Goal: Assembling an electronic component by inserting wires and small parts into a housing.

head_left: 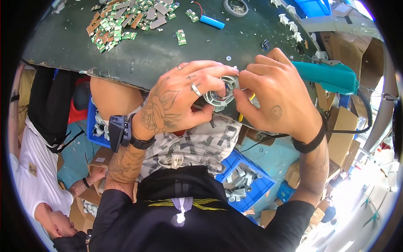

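Observation:
Near the front edge of the dark green bench, a round whitish plastic housing [218, 97] with raised rings sits between my two hands. My left hand [184, 90] grips it, thumb at its near side and fingers over the top and inside. Fingers of my right hand [275, 90] are pinched together at the housing's right rim; whatever lies in them is too small to make out. Just under that hand shows a thin yellow piece [241, 116], mostly hidden. To the right lies a teal corded tool [329, 76], its front end behind my right hand.
Small green circuit boards [126, 23] are heaped at the far left. A blue cylindrical cell [212, 22] with a red wire and a round dish [236, 7] of small parts lie farther back. White plastic pieces [293, 27] line the right. Below stands a blue bin [245, 185]; another person [37, 164] is at left.

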A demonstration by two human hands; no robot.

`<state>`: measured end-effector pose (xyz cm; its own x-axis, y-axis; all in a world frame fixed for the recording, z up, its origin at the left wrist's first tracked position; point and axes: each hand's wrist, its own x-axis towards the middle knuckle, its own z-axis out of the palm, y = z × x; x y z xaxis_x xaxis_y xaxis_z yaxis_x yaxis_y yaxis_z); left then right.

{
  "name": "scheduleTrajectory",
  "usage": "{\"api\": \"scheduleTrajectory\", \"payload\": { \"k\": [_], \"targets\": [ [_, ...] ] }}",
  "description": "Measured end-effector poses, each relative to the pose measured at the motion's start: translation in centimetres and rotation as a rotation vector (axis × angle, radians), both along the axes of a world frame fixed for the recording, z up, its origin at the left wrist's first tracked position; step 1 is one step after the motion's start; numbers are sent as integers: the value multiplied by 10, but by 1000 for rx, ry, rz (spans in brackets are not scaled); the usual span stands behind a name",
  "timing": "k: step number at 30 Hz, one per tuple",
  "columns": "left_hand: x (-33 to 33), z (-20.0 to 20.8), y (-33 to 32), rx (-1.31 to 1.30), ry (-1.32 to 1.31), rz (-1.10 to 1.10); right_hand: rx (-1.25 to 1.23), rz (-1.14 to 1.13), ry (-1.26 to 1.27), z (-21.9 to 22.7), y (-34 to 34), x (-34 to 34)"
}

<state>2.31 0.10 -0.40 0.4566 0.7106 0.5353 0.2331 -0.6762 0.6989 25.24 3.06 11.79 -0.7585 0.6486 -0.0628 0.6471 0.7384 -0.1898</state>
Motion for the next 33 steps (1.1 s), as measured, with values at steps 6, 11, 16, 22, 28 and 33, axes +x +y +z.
{"api": "scheduleTrajectory", "payload": {
  "k": [6,11,16,22,28,33],
  "targets": [
    [-3,0,1,-14,0,-2,-42,-22,33,-2,0,-1],
    [0,0,3,-18,-1,-11,-139,-87,100,-10,-1,7],
    [1,0,4,-21,-8,-17,-186,-155,76,-8,-5,9],
    [-3,3,-3,-128,-65,26,41,-363,18,3,-34,15],
    [6,3,2,-203,-87,14,150,-656,52,-47,-67,7],
    [-4,-4,-8,-272,-61,11,245,-640,52,-93,-73,11]
  ]
}}
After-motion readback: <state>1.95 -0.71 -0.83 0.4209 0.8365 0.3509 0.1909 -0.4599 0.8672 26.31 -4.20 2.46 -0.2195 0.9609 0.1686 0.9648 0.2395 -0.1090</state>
